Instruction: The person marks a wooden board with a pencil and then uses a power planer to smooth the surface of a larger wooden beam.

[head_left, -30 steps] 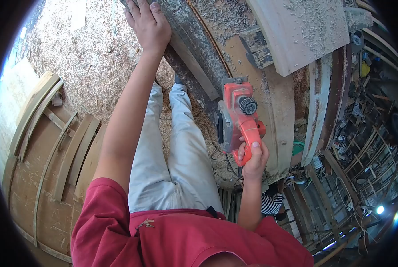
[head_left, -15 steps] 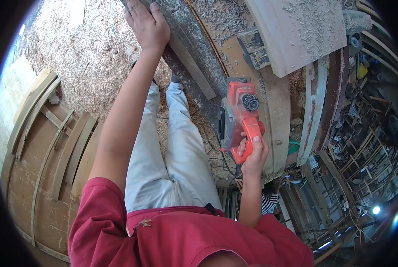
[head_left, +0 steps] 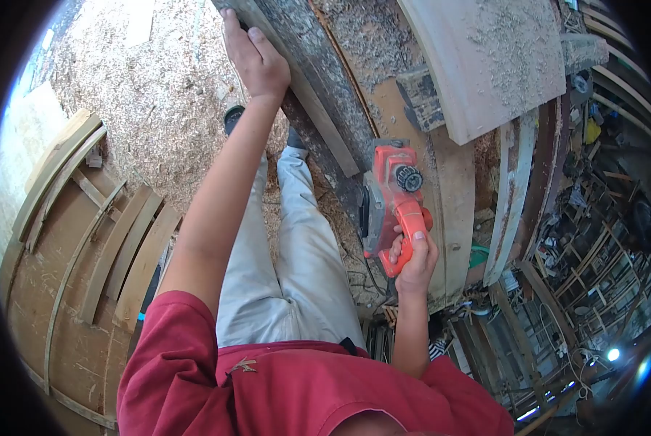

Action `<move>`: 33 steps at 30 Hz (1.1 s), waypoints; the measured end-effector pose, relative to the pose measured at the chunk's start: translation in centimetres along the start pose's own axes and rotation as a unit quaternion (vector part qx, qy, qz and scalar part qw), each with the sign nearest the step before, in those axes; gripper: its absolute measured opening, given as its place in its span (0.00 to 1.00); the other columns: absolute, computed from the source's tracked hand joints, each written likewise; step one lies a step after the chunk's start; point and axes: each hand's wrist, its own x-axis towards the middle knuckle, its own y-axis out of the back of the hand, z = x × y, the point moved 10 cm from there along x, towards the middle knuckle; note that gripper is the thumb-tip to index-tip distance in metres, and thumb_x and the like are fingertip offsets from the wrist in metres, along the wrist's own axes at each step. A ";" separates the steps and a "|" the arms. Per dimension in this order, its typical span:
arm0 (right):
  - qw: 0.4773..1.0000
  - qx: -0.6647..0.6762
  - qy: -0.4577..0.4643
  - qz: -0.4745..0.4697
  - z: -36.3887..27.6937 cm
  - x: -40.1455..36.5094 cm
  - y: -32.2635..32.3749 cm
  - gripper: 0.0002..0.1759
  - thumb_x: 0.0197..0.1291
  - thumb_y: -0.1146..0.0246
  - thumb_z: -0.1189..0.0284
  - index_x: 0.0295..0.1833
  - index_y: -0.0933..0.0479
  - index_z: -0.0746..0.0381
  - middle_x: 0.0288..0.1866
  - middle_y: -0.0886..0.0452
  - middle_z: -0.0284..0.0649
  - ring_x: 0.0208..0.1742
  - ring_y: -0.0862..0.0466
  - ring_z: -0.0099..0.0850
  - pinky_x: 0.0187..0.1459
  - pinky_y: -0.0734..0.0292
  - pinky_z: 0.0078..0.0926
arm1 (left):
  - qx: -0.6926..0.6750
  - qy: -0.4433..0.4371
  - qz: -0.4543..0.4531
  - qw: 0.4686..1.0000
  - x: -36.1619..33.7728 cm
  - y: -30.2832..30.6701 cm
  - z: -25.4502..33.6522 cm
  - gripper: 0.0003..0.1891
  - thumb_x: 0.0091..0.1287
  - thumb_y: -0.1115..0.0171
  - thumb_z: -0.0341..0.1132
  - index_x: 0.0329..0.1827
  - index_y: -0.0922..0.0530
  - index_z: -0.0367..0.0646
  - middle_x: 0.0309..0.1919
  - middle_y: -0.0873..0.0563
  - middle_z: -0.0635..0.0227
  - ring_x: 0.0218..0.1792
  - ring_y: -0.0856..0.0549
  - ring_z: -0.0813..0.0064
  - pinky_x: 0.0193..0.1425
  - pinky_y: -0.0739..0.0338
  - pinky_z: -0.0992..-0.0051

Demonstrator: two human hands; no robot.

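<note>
My right hand [head_left: 415, 263] is wrapped round the handle of a red electric planer [head_left: 394, 168] with a black knob. The planer sits over the right side of the workbench, by a long dark, weathered beam [head_left: 318, 54]. At the upper left, my left hand [head_left: 258, 64] is at the near edge of a narrow wooden strip [head_left: 307, 102] beside that beam, its fingers stretched out and nothing held in them. Whether its palm presses on the wood cannot be made out.
A wide pale board [head_left: 496, 65] covered in shavings lies at the upper right, beside a rough wood block [head_left: 420, 98]. Curved wooden strips [head_left: 114, 254] lie at the left. Shavings cover the floor [head_left: 143, 109]. A black cable [head_left: 372, 272] hangs below the planer.
The view has shifted slightly. My left hand appears a little lower and further right, with its fingers still extended. The planer appears slightly lower, still in my right hand.
</note>
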 end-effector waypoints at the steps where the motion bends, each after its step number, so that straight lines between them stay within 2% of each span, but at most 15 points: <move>1: 1.000 -0.002 0.002 -0.002 -0.1 0.0 -0.2 0.24 0.77 0.45 0.57 0.49 0.19 0.70 0.23 0.25 0.34 0.21 0.28 0.20 0.24 0.33 0.22 | 0.000 0.000 -0.002 1.000 0.1 0.0 -0.2 0.30 0.84 0.56 0.39 0.84 0.41 0.33 0.83 0.40 0.40 0.83 0.41 0.41 0.87 0.49 0.54; 4: 1.000 -0.005 0.001 -0.007 -0.3 -0.1 -0.3 0.24 0.77 0.45 0.57 0.49 0.19 0.70 0.23 0.25 0.34 0.21 0.28 0.20 0.24 0.33 0.22 | -0.022 0.019 0.008 1.000 0.0 0.4 -0.7 0.29 0.82 0.52 0.34 0.84 0.39 0.39 0.85 0.49 0.39 0.83 0.44 0.38 0.86 0.48 0.52; 7: 1.000 0.002 0.001 -0.014 -0.4 0.1 -1.0 0.23 0.77 0.45 0.57 0.49 0.19 0.70 0.23 0.25 0.34 0.21 0.28 0.20 0.24 0.33 0.22 | -0.031 0.036 -0.013 0.999 0.3 0.3 -0.3 0.29 0.82 0.50 0.32 0.85 0.39 0.41 0.85 0.51 0.39 0.84 0.45 0.37 0.86 0.46 0.53; 8: 1.000 0.001 0.002 -0.014 -0.5 0.2 -1.1 0.23 0.77 0.45 0.57 0.49 0.19 0.70 0.23 0.25 0.34 0.21 0.28 0.20 0.24 0.33 0.22 | -0.029 0.044 -0.021 0.998 0.2 -0.1 -0.8 0.28 0.84 0.53 0.32 0.85 0.40 0.40 0.84 0.51 0.41 0.84 0.44 0.41 0.86 0.45 0.53; 15: 1.000 -0.008 0.008 -0.009 -1.0 0.6 -2.1 0.24 0.76 0.44 0.57 0.49 0.20 0.71 0.24 0.25 0.34 0.21 0.28 0.20 0.25 0.32 0.22 | 0.008 0.035 -0.029 0.999 0.3 0.0 -0.2 0.27 0.84 0.53 0.29 0.85 0.40 0.40 0.84 0.52 0.43 0.84 0.44 0.41 0.85 0.42 0.55; 16: 1.000 -0.005 0.011 -0.009 -1.2 0.7 -2.3 0.24 0.76 0.44 0.57 0.49 0.20 0.71 0.24 0.25 0.34 0.21 0.28 0.20 0.25 0.32 0.22 | -0.027 0.054 -0.009 0.998 0.4 0.2 -0.4 0.27 0.83 0.49 0.33 0.82 0.38 0.39 0.83 0.51 0.43 0.83 0.44 0.39 0.85 0.45 0.50; 19: 1.000 -0.001 0.010 -0.007 -1.4 0.2 -2.5 0.24 0.76 0.44 0.57 0.49 0.20 0.71 0.24 0.25 0.35 0.21 0.28 0.21 0.25 0.32 0.22 | 0.160 0.048 0.010 0.986 0.0 1.1 0.9 0.29 0.79 0.39 0.43 0.77 0.34 0.40 0.78 0.44 0.44 0.77 0.37 0.41 0.82 0.46 0.47; 22: 1.000 -0.005 0.006 -0.015 -1.4 0.1 -2.4 0.24 0.76 0.44 0.57 0.49 0.20 0.70 0.24 0.25 0.35 0.21 0.28 0.21 0.25 0.31 0.22 | 0.206 0.068 0.003 0.976 0.1 1.7 1.5 0.32 0.72 0.31 0.52 0.70 0.29 0.41 0.67 0.34 0.50 0.67 0.32 0.46 0.76 0.43 0.48; 25: 1.000 -0.005 0.014 -0.018 -1.8 -0.1 -2.5 0.23 0.77 0.44 0.57 0.49 0.20 0.70 0.23 0.25 0.35 0.21 0.28 0.21 0.25 0.32 0.22 | 0.243 0.064 0.001 0.968 0.4 2.0 2.3 0.33 0.67 0.26 0.56 0.64 0.26 0.42 0.53 0.27 0.58 0.57 0.27 0.54 0.68 0.37 0.53; 28: 1.000 -0.004 0.016 -0.015 -1.8 -0.2 -2.5 0.23 0.77 0.45 0.58 0.49 0.20 0.70 0.23 0.25 0.35 0.21 0.28 0.21 0.25 0.32 0.22 | 0.212 0.085 0.004 0.974 0.6 1.9 1.3 0.32 0.66 0.25 0.56 0.61 0.24 0.41 0.43 0.24 0.64 0.53 0.25 0.59 0.64 0.35 0.54; 31: 1.000 0.001 0.013 -0.013 -1.8 -0.2 -2.5 0.22 0.77 0.45 0.58 0.49 0.20 0.70 0.24 0.25 0.35 0.21 0.28 0.21 0.25 0.32 0.22 | 0.162 0.148 -0.023 0.975 0.2 1.3 0.4 0.30 0.67 0.26 0.55 0.58 0.22 0.40 0.42 0.22 0.65 0.50 0.23 0.62 0.62 0.35 0.55; 33: 1.000 0.006 0.012 -0.016 -1.8 -0.3 -2.5 0.23 0.77 0.44 0.58 0.49 0.20 0.70 0.24 0.25 0.35 0.22 0.28 0.21 0.25 0.32 0.22 | 0.174 0.117 0.010 0.978 0.0 1.7 0.6 0.27 0.69 0.28 0.54 0.57 0.21 0.39 0.44 0.21 0.63 0.51 0.23 0.60 0.62 0.35 0.55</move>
